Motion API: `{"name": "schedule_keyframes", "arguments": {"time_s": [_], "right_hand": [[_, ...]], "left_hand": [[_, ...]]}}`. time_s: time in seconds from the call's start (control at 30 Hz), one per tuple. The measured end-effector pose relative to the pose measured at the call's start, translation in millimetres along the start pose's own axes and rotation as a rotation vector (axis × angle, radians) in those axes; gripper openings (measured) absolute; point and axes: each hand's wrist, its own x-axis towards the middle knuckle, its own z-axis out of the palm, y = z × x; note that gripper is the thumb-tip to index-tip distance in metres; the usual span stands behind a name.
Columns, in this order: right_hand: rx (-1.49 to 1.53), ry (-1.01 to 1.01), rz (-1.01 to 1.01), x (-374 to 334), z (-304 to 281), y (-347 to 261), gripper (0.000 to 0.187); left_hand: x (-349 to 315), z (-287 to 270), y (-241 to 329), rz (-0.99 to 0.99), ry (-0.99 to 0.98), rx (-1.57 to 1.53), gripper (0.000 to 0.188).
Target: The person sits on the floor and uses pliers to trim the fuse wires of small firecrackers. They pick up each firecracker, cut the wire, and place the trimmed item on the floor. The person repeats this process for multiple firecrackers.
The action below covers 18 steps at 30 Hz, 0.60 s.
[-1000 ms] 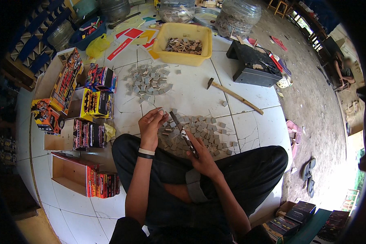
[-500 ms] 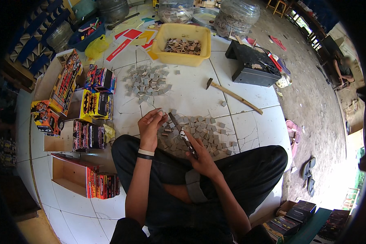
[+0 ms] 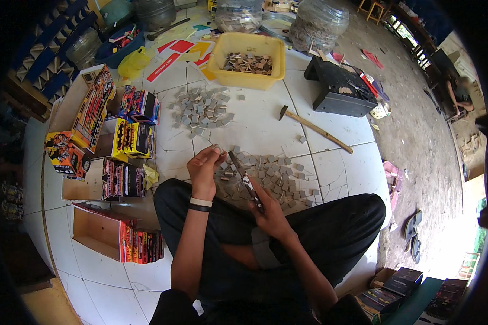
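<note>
My left hand (image 3: 203,170) is raised above the crossed legs, fingertips pinched on a small grey piece (image 3: 216,149) that they mostly cover. My right hand (image 3: 271,216) wraps round a long, narrow dark tool (image 3: 243,174) with white patches; its kind is unclear. The tool's far end points up and left, close to the left fingertips but apart from them. Beneath and beyond the tool spreads a pile of small grey square pieces (image 3: 276,172), several with thin pale strips or stems. A second pile of grey squares (image 3: 200,108) lies farther off on the white tiles.
A yellow tub (image 3: 246,80) of similar pieces stands behind the piles. To the right lie a hammer (image 3: 320,130) and a black stand (image 3: 344,100). Colourful cartons (image 3: 95,233) line the left side. Sandals (image 3: 413,225) rest on the floor at right, where another person (image 3: 458,97) sits.
The whole view has shifted slightly, carrying everything a little to the right. Both hands keep nearly the same pose and grip.
</note>
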Motion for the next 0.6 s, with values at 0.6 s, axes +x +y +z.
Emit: {"name": "schedule_keyframes", "arguments": {"time_s": [0.6], "right_hand": [[0.005, -0.023, -0.029, 3.0, -0.9, 11.2, 0.071]], "left_hand": [[-2.3, 0.0, 3.9, -0.010, 0.015, -0.032, 0.025]]}}
